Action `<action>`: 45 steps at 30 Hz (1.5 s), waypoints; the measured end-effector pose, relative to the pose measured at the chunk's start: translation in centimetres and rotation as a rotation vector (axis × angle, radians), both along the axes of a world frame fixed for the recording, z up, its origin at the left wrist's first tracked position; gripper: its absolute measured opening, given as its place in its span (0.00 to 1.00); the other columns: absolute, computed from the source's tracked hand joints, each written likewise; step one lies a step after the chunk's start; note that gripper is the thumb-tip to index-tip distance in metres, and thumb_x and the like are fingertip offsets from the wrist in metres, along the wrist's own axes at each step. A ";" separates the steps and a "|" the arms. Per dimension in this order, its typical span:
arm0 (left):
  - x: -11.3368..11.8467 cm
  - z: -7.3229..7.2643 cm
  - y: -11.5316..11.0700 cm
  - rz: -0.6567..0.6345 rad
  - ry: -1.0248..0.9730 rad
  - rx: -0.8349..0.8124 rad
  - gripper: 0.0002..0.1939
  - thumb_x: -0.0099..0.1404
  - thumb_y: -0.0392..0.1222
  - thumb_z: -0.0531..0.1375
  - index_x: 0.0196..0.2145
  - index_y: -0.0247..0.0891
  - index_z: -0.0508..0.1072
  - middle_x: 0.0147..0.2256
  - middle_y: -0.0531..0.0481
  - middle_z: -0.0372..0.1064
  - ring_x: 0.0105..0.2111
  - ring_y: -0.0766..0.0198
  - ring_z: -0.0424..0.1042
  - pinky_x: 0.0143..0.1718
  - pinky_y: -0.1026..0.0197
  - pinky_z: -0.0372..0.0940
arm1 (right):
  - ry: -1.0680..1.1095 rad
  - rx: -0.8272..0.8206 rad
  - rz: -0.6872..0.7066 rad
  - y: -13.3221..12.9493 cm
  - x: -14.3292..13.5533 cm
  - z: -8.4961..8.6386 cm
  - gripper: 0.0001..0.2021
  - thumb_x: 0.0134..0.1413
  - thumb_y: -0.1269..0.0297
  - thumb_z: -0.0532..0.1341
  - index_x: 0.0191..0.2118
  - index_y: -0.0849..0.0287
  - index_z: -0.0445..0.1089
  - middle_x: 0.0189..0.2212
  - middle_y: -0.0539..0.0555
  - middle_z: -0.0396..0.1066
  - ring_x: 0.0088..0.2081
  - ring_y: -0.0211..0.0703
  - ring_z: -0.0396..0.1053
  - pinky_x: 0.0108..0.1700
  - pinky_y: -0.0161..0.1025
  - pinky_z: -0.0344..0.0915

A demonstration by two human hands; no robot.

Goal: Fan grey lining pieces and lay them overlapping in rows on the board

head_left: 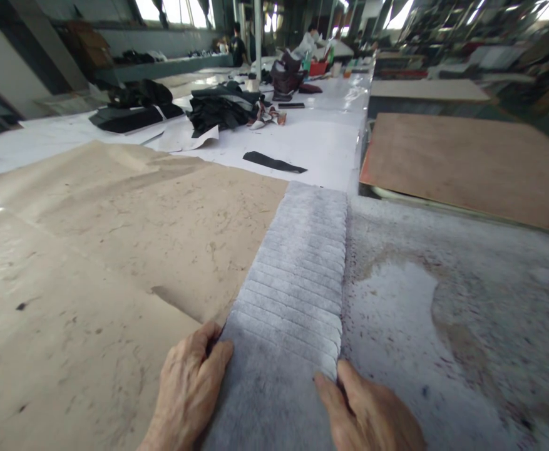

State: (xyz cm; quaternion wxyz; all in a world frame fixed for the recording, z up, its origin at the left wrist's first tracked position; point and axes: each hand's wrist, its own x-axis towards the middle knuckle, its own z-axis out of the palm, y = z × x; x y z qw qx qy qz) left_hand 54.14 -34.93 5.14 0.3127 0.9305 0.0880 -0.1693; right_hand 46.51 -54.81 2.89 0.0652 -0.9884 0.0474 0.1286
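A row of overlapping grey felt-like fabric pieces (297, 269) runs away from me, their edges showing as close cross lines. The nearest piece lies smooth and reaches the bottom of the view. My left hand (192, 379) pinches the left edge of this nearest piece, thumb on top. Opposite it, my right hand (363, 401) grips the right edge between thumb and bent fingers. Both hands hide parts of the edges.
Brown paper (114, 244) covers the table on the left, with a slit near my left hand. Ahead lie a black strip (274, 163) and dark fabric piles (222, 106). A brown board (466, 163) stands at right beyond the stained surface (396, 313). People work far back.
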 end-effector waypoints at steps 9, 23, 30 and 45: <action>0.1 -0.1 -0.3 -0.081 -0.051 0.163 0.08 0.56 0.41 0.47 0.21 0.41 0.59 0.19 0.54 0.60 0.27 0.61 0.65 0.28 0.62 0.50 | -0.092 -0.074 -0.206 2.0 0.4 1.6 0.14 0.57 0.61 0.48 0.24 0.55 0.62 0.16 0.51 0.69 0.20 0.43 0.70 0.22 0.35 0.55; -2.6 -0.8 -0.3 -0.092 -0.615 0.596 0.12 0.61 0.44 0.50 0.40 0.38 0.66 0.37 0.43 0.69 0.35 0.52 0.68 0.32 0.55 0.59 | -0.481 -0.194 -0.161 1.8 -1.6 1.7 0.16 0.58 0.52 0.48 0.30 0.58 0.63 0.18 0.51 0.68 0.17 0.42 0.66 0.17 0.36 0.54; -6.1 -2.1 0.3 -0.574 -0.950 0.373 0.25 0.59 0.45 0.54 0.52 0.31 0.61 0.51 0.39 0.63 0.52 0.52 0.60 0.48 0.53 0.57 | -0.711 0.157 0.036 0.5 -1.6 1.4 0.09 0.56 0.63 0.53 0.42 0.58 0.63 0.36 0.55 0.70 0.38 0.41 0.68 0.39 0.36 0.65; -6.5 -3.8 0.1 -0.737 -0.948 0.407 0.32 0.59 0.55 0.52 0.54 0.31 0.61 0.54 0.38 0.60 0.53 0.51 0.60 0.49 0.52 0.60 | -0.326 0.430 -0.334 -0.3 2.0 1.7 0.12 0.46 0.52 0.55 0.26 0.55 0.67 0.20 0.47 0.67 0.21 0.36 0.64 0.25 0.33 0.61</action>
